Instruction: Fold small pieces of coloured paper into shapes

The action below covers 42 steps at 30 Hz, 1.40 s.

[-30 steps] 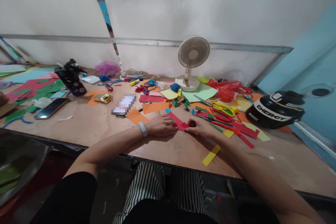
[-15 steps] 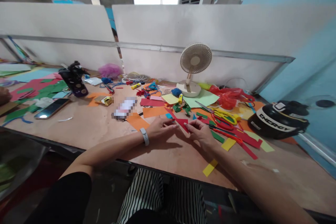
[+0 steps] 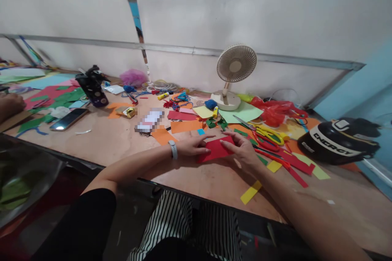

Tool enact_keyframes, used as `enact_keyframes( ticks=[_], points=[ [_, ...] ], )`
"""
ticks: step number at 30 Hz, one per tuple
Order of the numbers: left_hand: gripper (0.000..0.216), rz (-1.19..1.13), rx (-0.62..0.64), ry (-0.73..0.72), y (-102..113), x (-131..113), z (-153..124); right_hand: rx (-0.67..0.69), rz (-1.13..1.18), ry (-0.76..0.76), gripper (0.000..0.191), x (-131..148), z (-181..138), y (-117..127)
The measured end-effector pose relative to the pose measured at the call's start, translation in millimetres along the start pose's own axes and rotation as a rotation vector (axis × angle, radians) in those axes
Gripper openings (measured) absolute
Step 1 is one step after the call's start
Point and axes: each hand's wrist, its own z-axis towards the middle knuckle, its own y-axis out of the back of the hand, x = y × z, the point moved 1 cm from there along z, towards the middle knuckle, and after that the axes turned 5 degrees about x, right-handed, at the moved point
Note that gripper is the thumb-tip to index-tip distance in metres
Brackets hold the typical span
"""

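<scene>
Between my hands, just above the table's front part, is a piece of red paper (image 3: 217, 149), its flat face turned up toward me. The left edge of the paper is pinched by my left hand (image 3: 192, 147), thumb on top and index finger reaching along the far side. My right hand (image 3: 244, 151) grips the right end, with the thumb pressed on the red face and the fingers behind, partly hidden. A small blue paper piece (image 3: 201, 131) lies just beyond my left fingers. Orange paper strips (image 3: 186, 126) are behind it.
Right of my right hand lie red-handled scissors (image 3: 277, 159), yellow-handled scissors (image 3: 269, 133) and yellow strips (image 3: 251, 192). A fan (image 3: 228, 100) stands at the back, a black jug (image 3: 337, 140) at the far right. A phone (image 3: 70, 120) and another person's hand (image 3: 12, 104) are at left.
The red paper was tilted and narrow to the view; now its broad face shows. My fingers have shifted along its edges. The whole view has turned slightly.
</scene>
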Motion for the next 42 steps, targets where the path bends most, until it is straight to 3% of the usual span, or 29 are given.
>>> enact_keyframes(
  ticks=[3,6,9,14,21,26,31,42],
  points=[
    [0.068,0.399,-0.172,-0.014,4,2,0,-0.017,-0.285,0.072,0.048,-3,-2,0],
    [0.045,0.599,-0.256,-0.074,9,5,-1,-0.095,-0.521,0.147,0.043,-5,-1,3],
    [0.027,0.627,-0.2,-0.156,12,8,-5,-0.136,-0.586,0.178,0.044,-5,2,7],
    [0.029,0.726,-0.12,-0.241,9,9,-7,-0.135,-0.695,0.235,0.049,-2,-1,5],
    [0.035,0.83,-0.108,-0.203,5,12,-6,0.032,-0.726,0.413,0.029,1,-9,6],
    [0.034,0.848,-0.104,-0.179,4,11,-7,0.149,-0.99,0.615,0.026,4,-16,2],
    [0.033,0.862,-0.114,-0.179,3,9,-7,0.249,-1.119,0.683,0.024,11,-21,-5],
    [0.033,0.905,-0.103,-0.153,2,10,-8,0.239,-1.143,0.792,0.018,15,-22,-10]
  ],
)
